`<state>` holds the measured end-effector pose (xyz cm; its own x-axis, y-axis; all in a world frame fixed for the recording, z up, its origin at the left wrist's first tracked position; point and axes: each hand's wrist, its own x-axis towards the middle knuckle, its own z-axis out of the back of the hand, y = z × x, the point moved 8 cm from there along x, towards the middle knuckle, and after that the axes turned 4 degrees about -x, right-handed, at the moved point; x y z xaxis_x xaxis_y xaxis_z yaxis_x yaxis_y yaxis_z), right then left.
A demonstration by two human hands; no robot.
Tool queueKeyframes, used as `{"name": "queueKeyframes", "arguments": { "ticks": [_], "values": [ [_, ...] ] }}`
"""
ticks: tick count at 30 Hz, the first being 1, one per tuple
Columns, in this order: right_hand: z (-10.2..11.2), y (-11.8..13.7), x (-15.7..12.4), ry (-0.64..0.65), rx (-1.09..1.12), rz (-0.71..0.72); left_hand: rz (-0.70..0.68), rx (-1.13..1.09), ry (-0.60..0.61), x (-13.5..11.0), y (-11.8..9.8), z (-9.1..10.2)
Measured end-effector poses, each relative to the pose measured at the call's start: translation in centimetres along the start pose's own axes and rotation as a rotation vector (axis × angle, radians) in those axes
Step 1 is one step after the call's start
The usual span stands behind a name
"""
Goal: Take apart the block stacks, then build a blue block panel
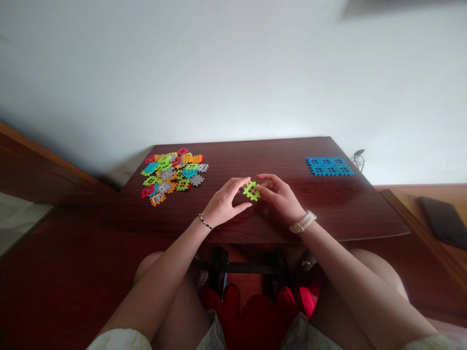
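Note:
A lime-green interlocking building tile [251, 190], square with toothed edges and window-like holes, is held above the middle of the table. My right hand [280, 195], with a pale watch at its wrist, pinches the tile's right edge between thumb and fingers. My left hand [226, 201], wearing a beaded bracelet, is close on the tile's left side. Its fingers reach along the upper edge and its thumb lies below the tile, apart from each other. Whether the left fingertips touch the tile, I cannot tell.
On the left of the dark wooden table [233, 160] lies a heap of multicoloured tiles [168, 175]. Blue joined plates [329, 166] lie at the right, near a black cable [358, 158]. A white wall [233, 73] rises behind the table.

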<state>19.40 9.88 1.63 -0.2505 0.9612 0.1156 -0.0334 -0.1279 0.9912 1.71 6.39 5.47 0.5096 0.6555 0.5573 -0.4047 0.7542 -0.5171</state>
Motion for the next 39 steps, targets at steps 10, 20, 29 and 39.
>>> {"name": "queueKeyframes", "arguments": {
  "ticks": [10, 20, 29, 39],
  "values": [
    [0.5, 1.2, 0.2, -0.038, 0.003, 0.068, -0.037, 0.056, -0.176, -0.4, -0.7, 1.3],
    [0.7, 3.0, -0.5, -0.039, -0.181, 0.246, -0.059, 0.095, -0.369, -0.6, -0.9, 3.2],
    [0.6, 3.1, -0.8, -0.067, -0.343, 0.324, -0.059, 0.058, -0.37, -0.6, -0.8, 3.1],
    [0.6, 2.5, -0.4, -0.043, -0.468, 0.3, -0.011, 0.105, -0.291, -1.2, 0.2, 3.2]
  ]
}}
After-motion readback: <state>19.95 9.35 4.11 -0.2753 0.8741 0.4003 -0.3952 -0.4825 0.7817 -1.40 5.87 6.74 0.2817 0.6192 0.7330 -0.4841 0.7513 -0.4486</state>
